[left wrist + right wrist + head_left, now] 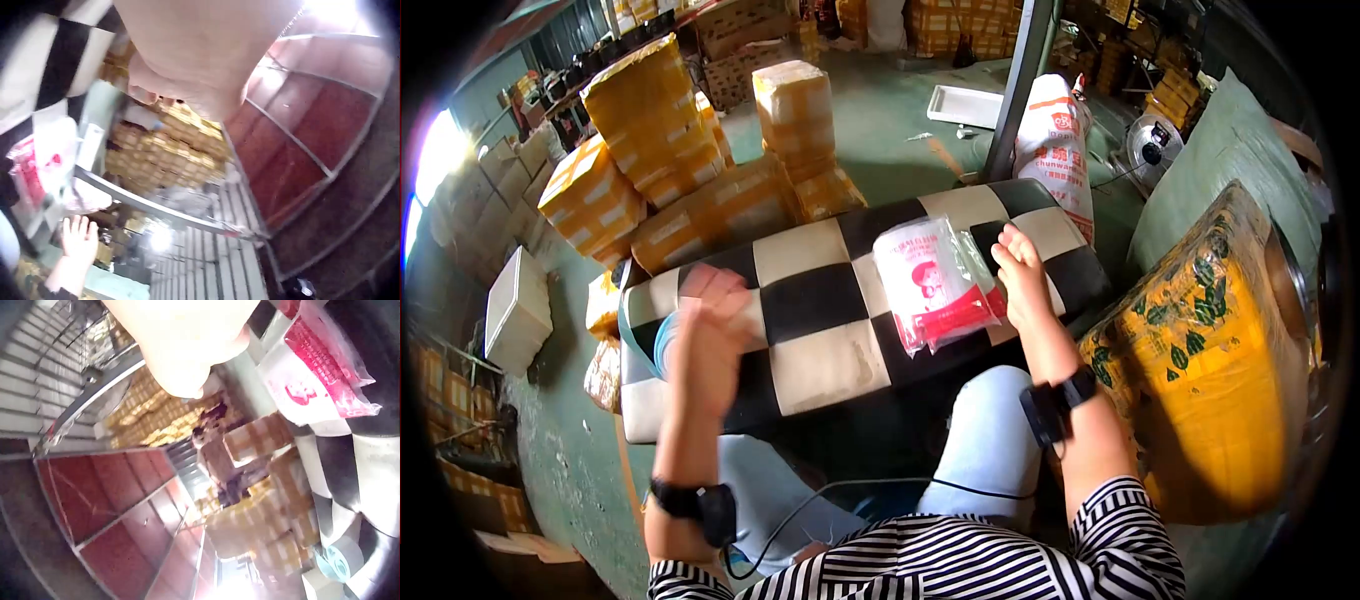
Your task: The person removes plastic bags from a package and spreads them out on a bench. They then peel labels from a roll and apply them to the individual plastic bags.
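Observation:
My left hand (715, 325), blurred, is raised over the left part of a black-and-white checkered bench (825, 365), with nothing seen in it. In the left wrist view the left hand (194, 56) looms large at the top. A light blue tape roll (664, 345) lies on the bench, partly hidden behind that hand. My right hand (1024, 278) is held up with fingers extended, close to the right edge of a pink-and-white plastic packet (930, 280). Clear film sticks out around the packet, which lies flat on the bench.
Taped cartons (645, 110) are stacked behind the bench at left. A yellow wrapped bundle (1200, 390) stands close on my right, beside a green sack (1230, 180). Behind the bench are a metal post (1022, 85) and a white printed sack (1052, 140). A cable (900, 481) crosses my lap.

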Motion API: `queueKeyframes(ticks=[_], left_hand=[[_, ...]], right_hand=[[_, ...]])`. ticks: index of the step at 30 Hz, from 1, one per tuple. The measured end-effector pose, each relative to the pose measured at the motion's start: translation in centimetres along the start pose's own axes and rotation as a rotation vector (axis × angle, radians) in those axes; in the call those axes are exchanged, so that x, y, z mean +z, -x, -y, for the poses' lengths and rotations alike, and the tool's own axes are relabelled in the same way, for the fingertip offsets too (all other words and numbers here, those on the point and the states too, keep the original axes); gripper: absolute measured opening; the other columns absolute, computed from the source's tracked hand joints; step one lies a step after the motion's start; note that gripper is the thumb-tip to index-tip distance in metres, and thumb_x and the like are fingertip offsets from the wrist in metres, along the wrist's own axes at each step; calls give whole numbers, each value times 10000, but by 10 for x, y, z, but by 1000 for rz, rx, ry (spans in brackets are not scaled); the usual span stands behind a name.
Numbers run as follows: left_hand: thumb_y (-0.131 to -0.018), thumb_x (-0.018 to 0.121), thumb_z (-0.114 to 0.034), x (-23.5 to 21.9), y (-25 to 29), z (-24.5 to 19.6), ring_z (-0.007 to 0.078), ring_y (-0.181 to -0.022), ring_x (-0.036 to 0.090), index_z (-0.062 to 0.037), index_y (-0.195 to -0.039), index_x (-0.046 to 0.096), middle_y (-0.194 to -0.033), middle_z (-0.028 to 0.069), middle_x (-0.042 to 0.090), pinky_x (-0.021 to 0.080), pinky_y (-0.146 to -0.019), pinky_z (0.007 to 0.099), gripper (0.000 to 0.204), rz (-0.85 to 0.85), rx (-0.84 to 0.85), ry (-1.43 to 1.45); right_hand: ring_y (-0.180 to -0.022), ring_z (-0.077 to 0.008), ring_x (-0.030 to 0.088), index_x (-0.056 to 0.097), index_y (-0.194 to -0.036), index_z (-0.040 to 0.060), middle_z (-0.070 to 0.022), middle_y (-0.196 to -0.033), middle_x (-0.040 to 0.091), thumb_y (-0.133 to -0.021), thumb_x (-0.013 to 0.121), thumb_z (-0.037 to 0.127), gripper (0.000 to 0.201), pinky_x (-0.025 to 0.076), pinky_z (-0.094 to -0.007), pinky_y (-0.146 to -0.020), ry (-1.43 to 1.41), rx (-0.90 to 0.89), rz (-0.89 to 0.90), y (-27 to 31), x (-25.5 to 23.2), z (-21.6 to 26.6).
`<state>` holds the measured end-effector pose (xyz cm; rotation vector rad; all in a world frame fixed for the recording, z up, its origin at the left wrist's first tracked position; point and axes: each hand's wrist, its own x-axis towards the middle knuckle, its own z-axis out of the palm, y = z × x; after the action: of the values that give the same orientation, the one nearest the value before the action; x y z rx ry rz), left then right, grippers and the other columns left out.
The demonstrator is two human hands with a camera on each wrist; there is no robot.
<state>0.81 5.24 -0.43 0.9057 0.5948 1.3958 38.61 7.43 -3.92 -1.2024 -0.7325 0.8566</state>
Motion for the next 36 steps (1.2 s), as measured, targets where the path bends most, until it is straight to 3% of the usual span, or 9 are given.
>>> queueKeyframes(ticks=[4,10,11,18,21,24,26,32,36], left_hand=[[-831,553,-304,2,-23,103,234,-1069,460,-109,-1242,403,-1170,81,491,358,-884,388,479,-7,-507,-195],[-847,554,-197,30,-40,228,204,-978,488,-76,-1298,293,-1088,75,476,405,-826,373,535,-187,-756,-62],[-853,543,-196,39,-42,232,189,-955,497,-78,-1304,278,-1094,77,471,428,-787,356,536,-204,-731,-169],[-900,464,-215,33,-58,226,148,-713,557,-14,-1105,499,-855,57,579,465,-637,261,288,-98,-837,-230],[-881,493,-231,35,-51,208,165,-668,544,58,-1075,503,-880,98,588,435,-542,282,348,31,-782,-157],[-868,509,-341,3,-31,220,250,-1077,490,43,-1239,369,-1203,160,482,432,-857,372,552,81,-681,194],[-839,523,-426,18,-22,187,281,-1191,402,10,-1296,296,-1288,162,409,340,-975,420,672,79,-745,366],[-692,728,-197,-18,-6,141,267,-1018,537,4,-1210,399,-1132,149,529,444,-874,425,645,41,-603,238],[-661,754,-96,-47,-4,139,223,-954,564,-7,-1140,463,-1051,101,578,471,-824,372,567,-42,-468,-40]], right_hand=[[-1105,-249,472,425,-1207,-21,-188,-1187,490,-777,621,284,562,369,-319,-906,443,-23,-94,-67,-27,-109],[-849,-297,612,576,-1026,-1,-183,-932,627,-718,654,384,499,466,-363,-706,660,6,95,-48,-43,-158],[-732,-151,579,598,-874,-16,-52,-757,617,-766,656,227,272,450,-293,-664,651,61,84,-34,-35,-135],[-852,-163,577,496,-1116,13,-101,-956,596,-768,674,196,432,469,-305,-748,82,636,335,-25,-13,-111],[-888,-144,556,498,-1123,14,-59,-978,589,-776,668,162,414,442,-284,-801,-34,580,422,-17,-11,-107],[-936,-133,527,490,-1152,16,-47,-1014,582,-784,661,150,427,400,-269,-863,-159,278,621,-5,-4,-95],[-986,-131,502,475,-1185,16,-45,-1062,574,-790,650,118,445,363,-271,-909,-156,367,722,2,-1,-100],[-1014,-162,511,506,-1169,29,-57,-1078,581,-776,662,120,432,375,-309,-915,214,392,997,24,31,-84],[-1103,-222,469,342,-1302,82,-118,-1140,545,-729,698,314,713,354,-378,-955,-146,447,978,23,53,-92]])
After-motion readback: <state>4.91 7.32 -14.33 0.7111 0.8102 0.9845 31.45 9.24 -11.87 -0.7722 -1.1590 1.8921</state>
